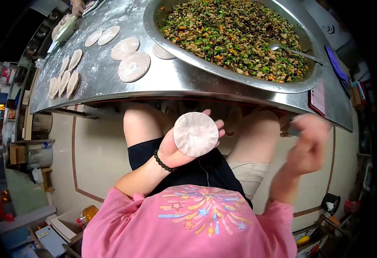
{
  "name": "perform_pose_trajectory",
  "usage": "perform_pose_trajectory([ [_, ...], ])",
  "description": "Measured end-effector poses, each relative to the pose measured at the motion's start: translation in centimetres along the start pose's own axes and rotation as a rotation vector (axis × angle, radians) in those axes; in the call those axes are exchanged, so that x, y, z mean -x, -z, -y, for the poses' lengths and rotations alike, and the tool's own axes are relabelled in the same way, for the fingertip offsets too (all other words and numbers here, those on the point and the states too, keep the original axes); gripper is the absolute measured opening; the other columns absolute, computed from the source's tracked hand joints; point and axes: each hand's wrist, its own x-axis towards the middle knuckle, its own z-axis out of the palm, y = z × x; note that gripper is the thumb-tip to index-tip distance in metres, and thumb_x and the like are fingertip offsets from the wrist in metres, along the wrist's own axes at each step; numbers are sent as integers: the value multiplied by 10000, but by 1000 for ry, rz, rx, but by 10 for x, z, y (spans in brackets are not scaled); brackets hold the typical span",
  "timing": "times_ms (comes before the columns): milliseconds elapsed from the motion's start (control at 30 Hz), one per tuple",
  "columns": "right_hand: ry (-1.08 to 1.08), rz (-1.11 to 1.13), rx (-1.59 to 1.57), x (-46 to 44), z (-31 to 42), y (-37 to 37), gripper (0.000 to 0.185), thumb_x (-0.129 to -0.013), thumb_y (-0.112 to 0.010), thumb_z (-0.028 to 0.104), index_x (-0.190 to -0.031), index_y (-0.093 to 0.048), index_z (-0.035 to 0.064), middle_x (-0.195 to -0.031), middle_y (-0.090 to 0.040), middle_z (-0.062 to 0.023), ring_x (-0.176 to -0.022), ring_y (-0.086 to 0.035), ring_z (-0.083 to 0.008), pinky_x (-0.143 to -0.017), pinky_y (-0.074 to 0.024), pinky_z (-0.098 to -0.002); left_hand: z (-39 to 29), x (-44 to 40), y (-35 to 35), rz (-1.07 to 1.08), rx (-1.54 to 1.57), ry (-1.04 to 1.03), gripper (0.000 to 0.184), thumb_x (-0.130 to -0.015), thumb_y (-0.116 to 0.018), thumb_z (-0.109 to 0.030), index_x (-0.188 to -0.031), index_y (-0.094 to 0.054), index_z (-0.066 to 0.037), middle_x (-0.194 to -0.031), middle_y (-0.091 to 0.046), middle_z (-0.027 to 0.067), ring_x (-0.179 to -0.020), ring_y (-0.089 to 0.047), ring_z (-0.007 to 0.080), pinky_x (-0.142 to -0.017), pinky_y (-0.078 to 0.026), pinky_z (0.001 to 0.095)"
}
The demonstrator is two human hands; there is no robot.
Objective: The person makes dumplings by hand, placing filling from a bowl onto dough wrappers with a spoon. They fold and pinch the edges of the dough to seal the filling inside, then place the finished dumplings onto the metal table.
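Observation:
A round, floured dumpling wrapper [196, 134] lies flat across the palm of my left hand [171, 148], whose fingertips show beyond its far edge. The hand is over my lap, below the table edge. My right hand [306, 144] is raised at the right, near the table's front edge and apart from the wrapper. Motion smears its fingers, so whether it is open or closed is unclear. Ahead stands a big metal basin [223, 73] of chopped filling [236, 36], with a metal spoon [300, 53] resting in it.
On the floured steel table [98, 79] are several loose wrappers [134, 67] and several folded dumplings [64, 84]. A phone [317, 99] and a purple item [337, 64] lie right of the basin. Another person's hand [77, 7] shows at the far left.

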Motion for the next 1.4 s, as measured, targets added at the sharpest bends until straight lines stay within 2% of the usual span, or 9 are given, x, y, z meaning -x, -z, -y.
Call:
perform_pose_trajectory([
  [67, -39, -94, 254, -49, -4, 8, 88, -815, -591, 17, -885, -597, -36, -849, -616, -114, -780, -580, -217, -702, -458, -280, 1, 1, -1, 29, 62, -76, 444, -942, -325, -347, -1330, -374, -137, -1378, -361, 125, -1249, -355, 357, -1008, -320, 493],
  [100, 189, 67, 405, -83, -11, 12, 113, -792, -615, 24, -900, -616, -8, -856, -612, -101, -806, -579, -217, -710, -456, -285, 1, -3, 9, 29, 161, -78, 440, -937, -336, -339, -1321, -389, -130, -1363, -391, 105, -1243, -364, 347, -1008, -323, 476],
  [200, 197, 591, 672, -128, -44, 24, 233, -733, -665, 231, -852, -643, 32, -897, -594, -102, -851, -550, -276, -769, -410, -358, 12, -9, 9, 50, 197, -165, 417, -938, -347, -285, -1290, -401, -69, -1325, -420, 142, -1217, -396, 334, -1016, -338, 454],
  [333, 44, 1071, 787, -146, -77, 18, 234, -689, -691, 255, -756, -657, 33, -795, -596, -101, -801, -568, -299, -740, -448, -396, 17, -2, -23, 109, 155, -135, 422, -936, -336, -293, -1293, -410, -81, -1307, -443, 140, -1213, -401, 337, -1016, -319, 489],
  [600, 381, 1053, 989, -151, -98, 12, 77, -718, -561, 83, -684, -626, 57, -799, -600, -65, -773, -604, -228, -689, -472, -317, 16, 16, -30, 104, 50, -23, 434, -936, -340, -318, -1279, -418, -64, -1248, -489, 144, -1145, -461, 353, -986, -347, 511],
  [900, 227, 892, 1191, -159, -76, 11, 219, -755, -529, 84, -941, -643, 107, -728, -594, -92, -742, -613, -241, -654, -494, -336, 18, 20, -34, -15, 78, -42, 486, -936, -348, -368, -1216, -459, 13, -1248, -488, 171, -1164, -451, 341, -1002, -362, 438],
  [1133, -299, 1079, 741, -152, -81, 0, 288, -709, -513, 137, -919, -707, 166, -796, -654, -140, -714, -617, -286, -681, -493, -350, 11, 21, -103, 19, -122, 19, 488, -943, -315, -314, -1252, -406, 52, -1277, -442, 224, -1170, -442, 376, -1015, -352, 445],
  [1233, -616, 1036, 348, -160, -91, 1, 277, -741, -514, 136, -943, -697, 86, -707, -639, -83, -587, -544, -135, -599, -448, -282, 1, 12, -147, 165, -193, 21, 486, -953, -282, -307, -1256, -395, 56, -1273, -437, 240, -1166, -447, 380, -1008, -366, 448],
  [1400, -780, 952, 173, -165, -100, -5, 279, -759, -500, 99, -956, -682, 20, -682, -600, -23, -553, -464, -78, -541, -409, -239, -22, -43, -179, 206, -292, -138, 387, -962, -274, -256, -1126, -491, 19, -1118, -563, 162, -1014, -572, 286, -922, -455, 413],
])
